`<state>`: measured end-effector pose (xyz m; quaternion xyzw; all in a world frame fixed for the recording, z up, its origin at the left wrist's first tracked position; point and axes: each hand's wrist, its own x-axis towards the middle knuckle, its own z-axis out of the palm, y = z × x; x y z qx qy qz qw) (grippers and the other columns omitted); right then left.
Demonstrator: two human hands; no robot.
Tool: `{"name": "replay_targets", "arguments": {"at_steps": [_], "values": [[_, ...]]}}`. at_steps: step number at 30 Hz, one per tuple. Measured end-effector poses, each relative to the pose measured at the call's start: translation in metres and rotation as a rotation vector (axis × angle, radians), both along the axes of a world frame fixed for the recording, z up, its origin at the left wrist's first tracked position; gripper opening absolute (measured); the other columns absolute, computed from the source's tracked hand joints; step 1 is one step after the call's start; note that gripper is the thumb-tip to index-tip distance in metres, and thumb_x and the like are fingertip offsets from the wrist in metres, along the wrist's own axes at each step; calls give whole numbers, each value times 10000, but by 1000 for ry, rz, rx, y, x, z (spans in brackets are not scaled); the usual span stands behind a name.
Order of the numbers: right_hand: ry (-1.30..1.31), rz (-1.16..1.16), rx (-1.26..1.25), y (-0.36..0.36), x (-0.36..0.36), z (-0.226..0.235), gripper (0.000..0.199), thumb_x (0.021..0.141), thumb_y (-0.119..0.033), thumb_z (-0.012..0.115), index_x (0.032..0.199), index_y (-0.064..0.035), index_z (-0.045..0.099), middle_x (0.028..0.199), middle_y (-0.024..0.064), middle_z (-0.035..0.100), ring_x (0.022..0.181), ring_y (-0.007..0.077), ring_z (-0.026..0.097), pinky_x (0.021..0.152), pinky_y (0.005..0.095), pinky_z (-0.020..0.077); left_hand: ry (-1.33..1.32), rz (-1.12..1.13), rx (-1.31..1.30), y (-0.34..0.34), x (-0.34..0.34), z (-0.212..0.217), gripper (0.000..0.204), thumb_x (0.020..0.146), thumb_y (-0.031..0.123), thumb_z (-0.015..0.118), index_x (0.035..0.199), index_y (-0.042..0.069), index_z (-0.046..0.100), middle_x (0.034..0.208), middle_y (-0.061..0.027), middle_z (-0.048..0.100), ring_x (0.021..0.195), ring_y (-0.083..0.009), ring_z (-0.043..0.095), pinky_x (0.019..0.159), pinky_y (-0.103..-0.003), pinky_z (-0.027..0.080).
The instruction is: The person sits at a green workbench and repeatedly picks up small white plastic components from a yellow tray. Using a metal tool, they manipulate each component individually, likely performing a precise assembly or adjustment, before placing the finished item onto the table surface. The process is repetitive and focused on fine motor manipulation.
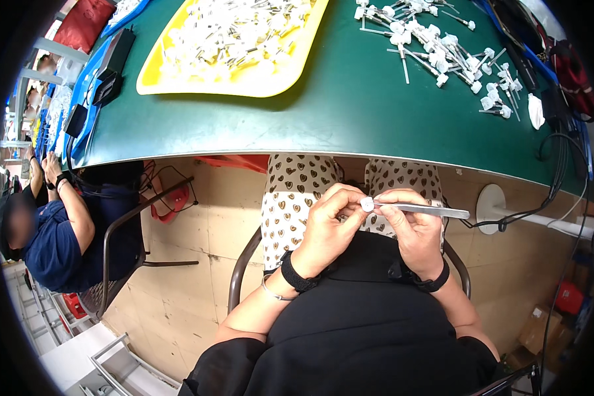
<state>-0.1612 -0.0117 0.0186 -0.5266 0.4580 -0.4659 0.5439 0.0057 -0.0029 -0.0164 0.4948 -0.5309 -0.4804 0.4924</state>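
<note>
Over my lap, below the table's front edge, both hands meet in front of me. My left hand (pixel 336 223) pinches a small white plastic part (pixel 367 204) between thumb and fingers. In my right hand (pixel 412 228) is a pair of metal tweezers (pixel 435 210), its wide end pointing right and its tips at the white part. Whether the tips touch or enter the part is too small to tell. Similar white pieces with thin grey stems fill a yellow tray (pixel 257 84) at the back, and a loose pile of them (pixel 435 49) lies at the back right.
The green table (pixel 198 129) spans the far side. Black cables (pixel 561 165) hang over its right edge, near a white stand (pixel 495 210). A black device (pixel 115 63) stands at the left. Another person in a dark blue shirt (pixel 63 244) sits at far left beside a metal-framed chair (pixel 115 264).
</note>
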Motion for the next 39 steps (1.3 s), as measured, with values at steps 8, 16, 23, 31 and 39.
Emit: {"name": "replay_targets", "arguments": {"at_steps": [8, 16, 23, 31, 39], "values": [[19, 5, 50, 0, 1, 3, 131, 985, -37, 642, 1088, 43, 661, 968, 61, 700, 837, 85, 639, 721, 221, 519, -45, 0, -63, -1, -1, 2, 80, 891, -12, 729, 945, -27, 671, 999, -86, 658, 815, -120, 646, 686, -236, 549], [24, -1, 24, 0, 0, 6, 110, 986, -5, 620, 1070, 59, 650, 960, 87, 713, 877, 122, 693, 792, 253, 573, -108, -9, -100, 0, -3, 4, 66, 890, -15, 727, 929, -30, 675, 966, -90, 660, 800, -131, 649, 669, -245, 553], [42, -9, 24, 1, -1, 6, 105, 982, -22, 635, 1059, 45, 661, 924, 71, 715, 838, 101, 677, 731, 230, 549, -102, -17, -109, 1, -3, 5, 62, 891, -16, 725, 922, -29, 673, 962, -92, 658, 789, -133, 649, 662, -241, 553], [41, -11, 15, 2, -2, 3, 102, 982, -24, 635, 1058, 36, 666, 916, 50, 711, 804, 79, 653, 701, 219, 526, -105, -16, -102, 2, -4, 5, 65, 892, -10, 727, 921, -26, 672, 964, -91, 656, 796, -132, 647, 663, -241, 552], [60, -6, 9, 2, -3, 4, 89, 984, -31, 634, 1030, 35, 672, 889, 44, 704, 782, 72, 644, 679, 220, 516, -124, -18, -109, 2, -4, 5, 65, 888, -8, 731, 919, -23, 675, 948, -82, 658, 797, -130, 643, 659, -241, 544]]}}
